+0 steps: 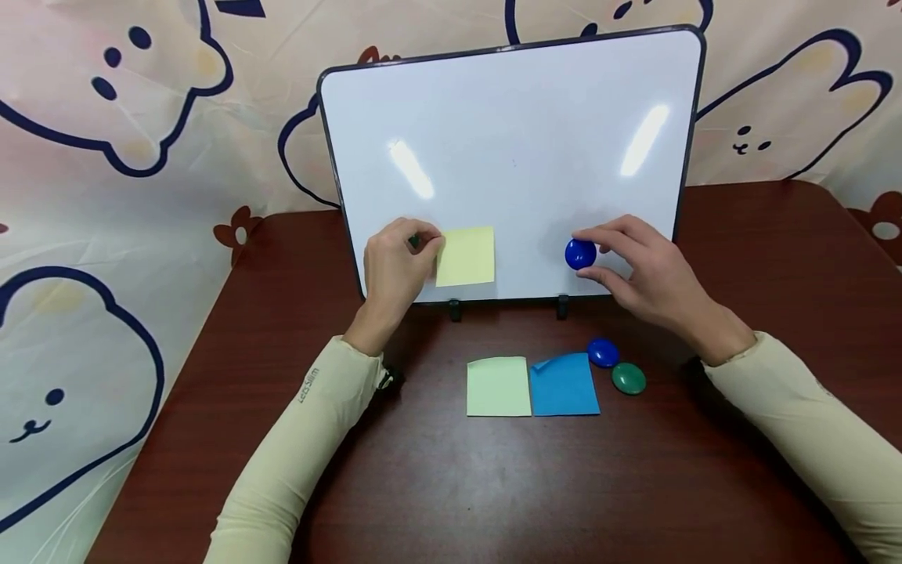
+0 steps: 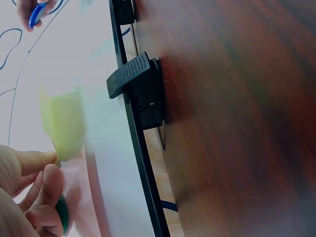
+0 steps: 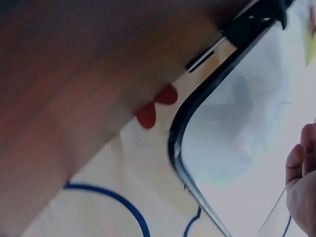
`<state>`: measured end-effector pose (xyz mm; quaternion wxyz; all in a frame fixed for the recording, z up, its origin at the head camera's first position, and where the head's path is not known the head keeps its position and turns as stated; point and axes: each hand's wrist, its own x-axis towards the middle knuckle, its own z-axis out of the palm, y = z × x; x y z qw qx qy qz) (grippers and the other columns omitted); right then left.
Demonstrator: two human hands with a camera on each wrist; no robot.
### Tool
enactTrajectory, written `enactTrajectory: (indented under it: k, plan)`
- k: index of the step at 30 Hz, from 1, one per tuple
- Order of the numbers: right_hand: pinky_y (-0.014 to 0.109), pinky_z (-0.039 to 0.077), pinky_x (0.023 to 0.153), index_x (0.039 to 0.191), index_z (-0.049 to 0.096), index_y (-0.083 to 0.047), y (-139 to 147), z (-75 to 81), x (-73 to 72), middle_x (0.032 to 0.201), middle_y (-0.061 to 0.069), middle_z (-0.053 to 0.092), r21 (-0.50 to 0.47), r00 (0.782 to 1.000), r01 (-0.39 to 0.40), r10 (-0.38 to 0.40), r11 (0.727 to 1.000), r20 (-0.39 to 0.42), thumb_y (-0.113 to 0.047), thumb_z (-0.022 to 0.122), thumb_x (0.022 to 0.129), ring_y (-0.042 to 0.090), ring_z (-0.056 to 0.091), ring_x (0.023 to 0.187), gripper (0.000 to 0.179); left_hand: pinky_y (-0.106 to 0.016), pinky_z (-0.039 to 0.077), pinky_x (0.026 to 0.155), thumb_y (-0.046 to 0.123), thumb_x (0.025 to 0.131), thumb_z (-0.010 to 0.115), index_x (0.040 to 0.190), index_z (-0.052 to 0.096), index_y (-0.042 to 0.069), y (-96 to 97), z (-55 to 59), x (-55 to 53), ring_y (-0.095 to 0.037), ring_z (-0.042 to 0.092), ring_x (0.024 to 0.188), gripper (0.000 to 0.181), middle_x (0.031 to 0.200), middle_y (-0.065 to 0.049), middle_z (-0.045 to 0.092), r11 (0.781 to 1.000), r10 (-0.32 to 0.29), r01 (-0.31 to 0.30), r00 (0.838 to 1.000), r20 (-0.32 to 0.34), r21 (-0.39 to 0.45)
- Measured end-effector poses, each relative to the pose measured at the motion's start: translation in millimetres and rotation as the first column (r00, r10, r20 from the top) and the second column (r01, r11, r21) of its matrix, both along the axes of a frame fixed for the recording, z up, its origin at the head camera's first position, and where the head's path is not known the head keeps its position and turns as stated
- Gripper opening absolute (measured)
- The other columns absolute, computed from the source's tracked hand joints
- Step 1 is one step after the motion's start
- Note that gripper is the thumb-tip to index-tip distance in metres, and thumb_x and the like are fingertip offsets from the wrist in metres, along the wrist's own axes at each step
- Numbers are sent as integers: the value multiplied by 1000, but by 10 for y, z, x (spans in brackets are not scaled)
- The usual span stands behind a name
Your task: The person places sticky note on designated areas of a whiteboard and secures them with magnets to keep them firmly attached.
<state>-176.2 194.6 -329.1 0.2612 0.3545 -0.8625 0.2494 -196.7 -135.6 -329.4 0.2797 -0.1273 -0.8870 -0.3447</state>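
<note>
In the head view my left hand [image 1: 396,258] pinches the left edge of a yellow sticky note [image 1: 467,257] in front of the whiteboard [image 1: 521,157]. A green round magnet [image 2: 62,215] shows behind its curled fingers in the left wrist view, mostly hidden; whether they grip it, I cannot tell. My right hand [image 1: 651,270] holds a round blue magnet [image 1: 580,254] between thumb and fingers, near the board's lower right. Only part of the right hand [image 3: 302,180] appears in the right wrist view, without the magnet.
A pale green sticky note [image 1: 498,387] and a blue one [image 1: 565,385] lie side by side on the brown table [image 1: 437,486]. Right of them are another blue magnet [image 1: 603,352] and a green magnet [image 1: 629,378]. Black clips [image 2: 143,91] support the board's lower edge.
</note>
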Motion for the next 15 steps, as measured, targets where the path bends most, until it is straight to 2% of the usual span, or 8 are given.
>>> enactTrajectory:
  k: [4, 8, 11, 15]
  plan:
    - [9, 40, 83, 127, 67, -11, -18, 21, -18, 107, 12, 64, -10, 1000, -8, 8, 1000, -22, -5, 87, 73, 22, 61, 96, 57, -34, 52, 64, 16, 90, 74, 93, 77, 6, 13, 9, 4, -22, 64, 71, 11, 91, -10, 73, 1000, -3, 3, 1000, 2, 1]
    - [28, 51, 82, 126, 67, -9, -32, 23, -22, 107, 14, 65, 35, 997, -12, 15, 999, -73, -5, 88, 71, 26, 62, 98, 58, -35, 53, 64, 16, 90, 74, 93, 78, 7, 22, 14, 0, -22, 64, 71, 11, 91, -10, 73, 1000, 4, -4, 1000, 2, -8]
    - [43, 54, 80, 126, 66, -8, -58, 15, -13, 110, 15, 65, 103, 991, -36, 49, 994, -123, -6, 88, 72, 30, 63, 99, 58, -35, 53, 64, 16, 90, 74, 93, 78, 7, 20, 11, -4, -22, 64, 71, 11, 91, -9, 73, 1000, 8, -8, 1000, 0, -16]
    - [45, 55, 81, 127, 65, -7, -116, 4, -4, 112, 15, 66, 149, 983, -72, 95, 986, -155, -7, 87, 73, 31, 63, 100, 59, -34, 52, 63, 16, 90, 74, 93, 78, 7, 11, 1, -4, -21, 64, 70, 10, 90, -9, 73, 1000, 11, -11, 1000, -2, -18]
